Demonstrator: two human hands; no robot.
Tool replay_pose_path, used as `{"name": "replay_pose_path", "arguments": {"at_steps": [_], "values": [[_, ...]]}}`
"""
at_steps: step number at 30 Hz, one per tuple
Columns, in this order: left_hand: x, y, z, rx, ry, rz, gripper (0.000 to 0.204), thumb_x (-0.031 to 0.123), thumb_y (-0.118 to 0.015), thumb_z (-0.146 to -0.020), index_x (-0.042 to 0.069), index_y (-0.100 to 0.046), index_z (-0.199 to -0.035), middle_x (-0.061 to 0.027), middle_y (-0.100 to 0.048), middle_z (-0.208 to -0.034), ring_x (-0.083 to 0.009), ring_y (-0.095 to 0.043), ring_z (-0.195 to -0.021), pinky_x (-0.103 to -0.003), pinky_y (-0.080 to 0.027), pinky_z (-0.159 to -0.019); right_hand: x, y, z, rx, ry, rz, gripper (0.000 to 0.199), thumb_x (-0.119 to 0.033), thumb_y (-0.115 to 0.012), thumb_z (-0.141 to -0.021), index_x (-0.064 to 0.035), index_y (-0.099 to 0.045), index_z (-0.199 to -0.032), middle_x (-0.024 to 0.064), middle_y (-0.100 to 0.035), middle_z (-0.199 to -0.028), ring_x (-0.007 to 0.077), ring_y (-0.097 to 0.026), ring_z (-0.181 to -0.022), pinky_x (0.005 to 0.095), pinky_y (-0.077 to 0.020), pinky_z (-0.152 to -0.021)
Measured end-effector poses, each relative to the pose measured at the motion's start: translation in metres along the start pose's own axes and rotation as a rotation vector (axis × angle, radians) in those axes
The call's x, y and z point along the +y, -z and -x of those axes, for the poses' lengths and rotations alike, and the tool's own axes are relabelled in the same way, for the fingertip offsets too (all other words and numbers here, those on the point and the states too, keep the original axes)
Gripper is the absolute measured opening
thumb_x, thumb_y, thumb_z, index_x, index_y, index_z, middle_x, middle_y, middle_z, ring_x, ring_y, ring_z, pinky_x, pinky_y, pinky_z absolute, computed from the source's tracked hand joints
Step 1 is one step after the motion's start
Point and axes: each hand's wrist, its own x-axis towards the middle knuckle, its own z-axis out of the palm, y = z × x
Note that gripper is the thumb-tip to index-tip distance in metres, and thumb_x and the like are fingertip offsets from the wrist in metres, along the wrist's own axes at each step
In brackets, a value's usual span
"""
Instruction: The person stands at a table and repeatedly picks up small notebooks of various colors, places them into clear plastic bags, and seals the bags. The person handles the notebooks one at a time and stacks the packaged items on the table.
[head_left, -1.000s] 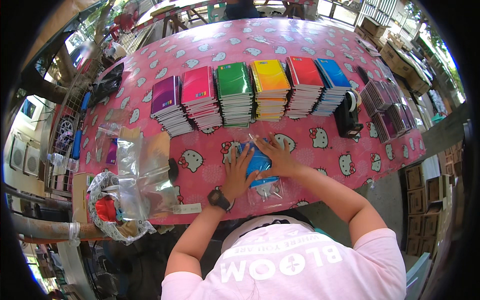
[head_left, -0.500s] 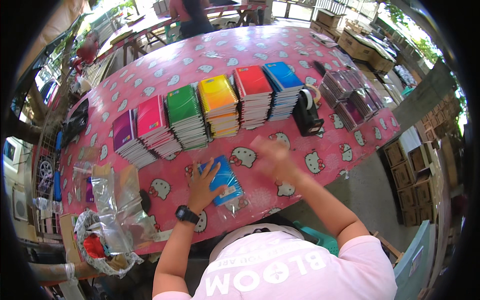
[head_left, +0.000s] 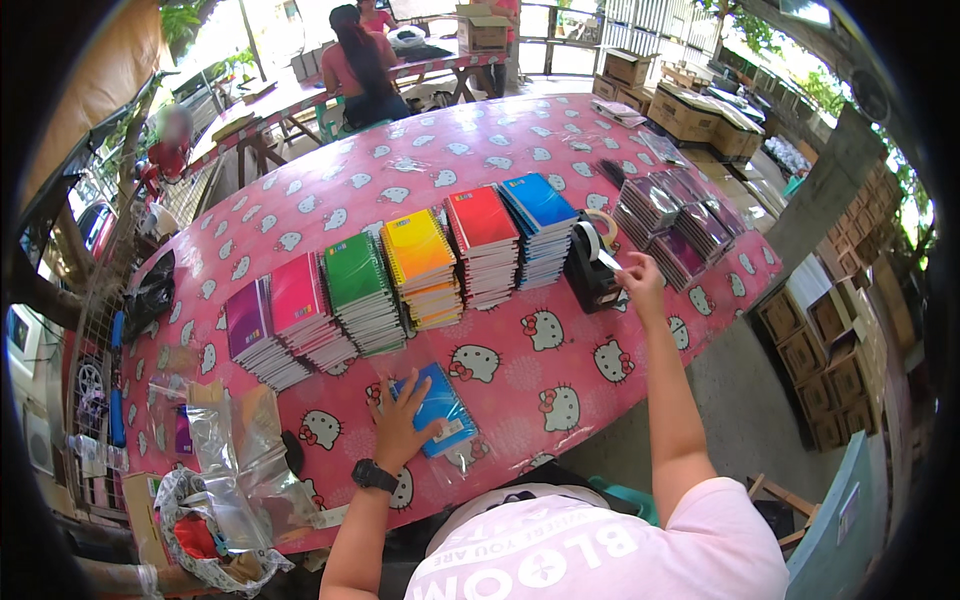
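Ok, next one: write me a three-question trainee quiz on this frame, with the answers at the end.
1. Which hand rests on the single blue notebook in front of the stacks?
2. True or false: the green stack stands between the pink stack and the yellow stack.
3. Fill in: the fingers of the right hand are at the black ____.

Key: 1. The left hand. 2. True. 3. Tape dispenser.
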Motion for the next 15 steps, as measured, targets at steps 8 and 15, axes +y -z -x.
{"name": "replay_pose_path", "arguments": {"at_steps": [8,15], "values": [[-0.001,-0.005,-0.003,0.002,-0.029,-0.022,0.08,0.054,-0.065,-0.072,0.025,-0.035,-0.14,0.0014,-0.022,-0.151,-0.0413,-0.008,-0.137,-0.07,-0.004,-0.1,0.043,-0.021,0.044,-0.251,-0.777,-0.438,0.043,-0.012,-0.072,-0.076,-0.0012,-0.051,-0.113,0.0054,-0.065,-0.085,0.0097,-0.056,-0.063,0.0225,-0.0414,-0.055],[-0.005,-0.01,-0.003,0.095,0.034,0.213,0.101,0.052,-0.073,-0.065,0.023,-0.02,-0.145,-0.002,-0.02,-0.151,-0.0385,-0.009,-0.138,-0.07,-0.003,-0.1,-0.091,-0.179,0.132,-0.969,-0.487,-0.254,0.043,-0.02,-0.072,-0.077,0.0027,-0.052,-0.107,0.0063,-0.062,-0.079,0.0115,-0.057,-0.063,0.0257,-0.0443,-0.056]]}}
